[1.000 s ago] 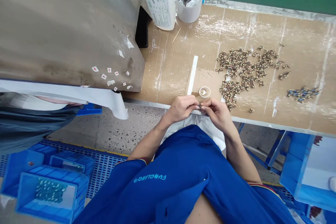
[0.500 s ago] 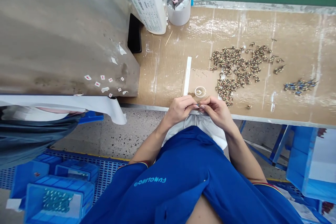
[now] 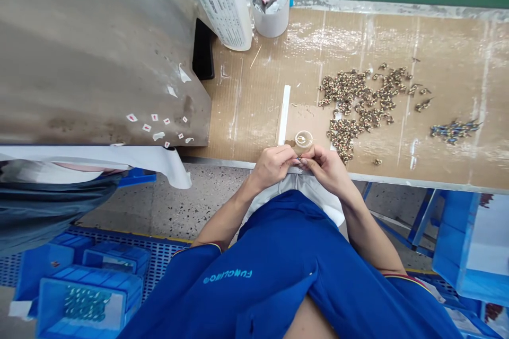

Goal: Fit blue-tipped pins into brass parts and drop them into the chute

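Observation:
My left hand (image 3: 274, 164) and my right hand (image 3: 326, 168) meet at the table's front edge, both with thumb and fingers pinched together. Between their fingertips is a small metal part (image 3: 299, 157), mostly covered by the fingers. Just beyond them stands a small clear round cup (image 3: 304, 139) with something thin and pale in it. A pile of small brass-and-dark metal parts (image 3: 342, 135) lies right of the cup. Farther right is a separate cluster of similar parts with blue pieces (image 3: 454, 131).
A white strip (image 3: 284, 114) and a thin wooden stick (image 3: 255, 56) lie on the cardboard-covered table (image 3: 246, 116). Behind are a white bottle (image 3: 226, 10), a tub of scraps (image 3: 271, 18) and a black phone-like object (image 3: 203, 53). A metal cabinet (image 3: 99, 53) borders the left; blue bins (image 3: 91, 280) stand below.
The fingertips have shifted slightly around the small part, and less of it shows now. Both hands stay at nearly the same spot, and the things on the table have not moved.

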A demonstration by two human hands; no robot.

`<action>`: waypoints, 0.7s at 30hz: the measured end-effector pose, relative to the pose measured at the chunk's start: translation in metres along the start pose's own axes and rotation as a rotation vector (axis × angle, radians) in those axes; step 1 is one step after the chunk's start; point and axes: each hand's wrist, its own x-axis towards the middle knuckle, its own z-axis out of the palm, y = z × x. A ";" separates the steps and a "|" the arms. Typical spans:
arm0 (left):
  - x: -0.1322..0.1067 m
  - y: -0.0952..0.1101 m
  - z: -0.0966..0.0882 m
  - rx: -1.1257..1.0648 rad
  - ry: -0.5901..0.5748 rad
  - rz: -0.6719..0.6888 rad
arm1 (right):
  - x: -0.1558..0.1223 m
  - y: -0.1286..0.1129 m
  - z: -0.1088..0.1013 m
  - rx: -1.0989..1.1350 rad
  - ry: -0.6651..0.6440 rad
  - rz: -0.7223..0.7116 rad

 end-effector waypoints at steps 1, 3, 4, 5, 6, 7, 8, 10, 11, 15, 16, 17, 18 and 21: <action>0.000 0.000 0.000 -0.013 -0.005 -0.018 | 0.000 -0.001 0.000 0.037 0.004 0.004; 0.001 0.001 -0.002 -0.046 -0.010 -0.059 | 0.001 -0.001 0.001 0.108 0.012 0.014; 0.002 0.002 -0.002 -0.066 -0.011 -0.076 | 0.001 -0.002 0.001 0.135 0.016 0.017; 0.002 0.002 -0.003 -0.084 -0.014 -0.092 | 0.002 -0.002 0.001 0.155 0.022 0.017; 0.003 0.003 -0.004 -0.098 -0.017 -0.106 | 0.002 -0.002 0.001 0.169 0.030 0.018; 0.004 0.004 -0.005 -0.109 -0.018 -0.117 | 0.002 -0.002 0.001 0.178 0.038 0.019; 0.004 0.004 -0.005 -0.115 -0.018 -0.125 | 0.002 -0.001 0.001 0.184 0.048 0.019; 0.005 0.005 -0.007 -0.118 -0.018 -0.131 | 0.002 -0.001 0.001 0.191 0.060 0.021; 0.005 0.005 -0.007 -0.117 -0.022 -0.130 | 0.002 0.000 0.001 0.190 0.058 0.020; 0.006 0.004 -0.007 -0.107 -0.049 -0.116 | 0.001 0.001 -0.001 0.137 0.017 0.000; 0.006 0.003 -0.007 -0.100 -0.055 -0.106 | 0.001 0.002 -0.002 0.112 0.005 -0.008; 0.006 0.002 -0.007 -0.092 -0.060 -0.090 | 0.001 0.002 -0.002 0.083 -0.003 -0.020; 0.006 0.002 -0.008 -0.083 -0.065 -0.073 | 0.001 0.002 -0.003 0.051 -0.006 -0.033; 0.006 0.001 -0.008 -0.058 -0.082 -0.040 | 0.001 0.001 -0.003 -0.040 -0.008 -0.068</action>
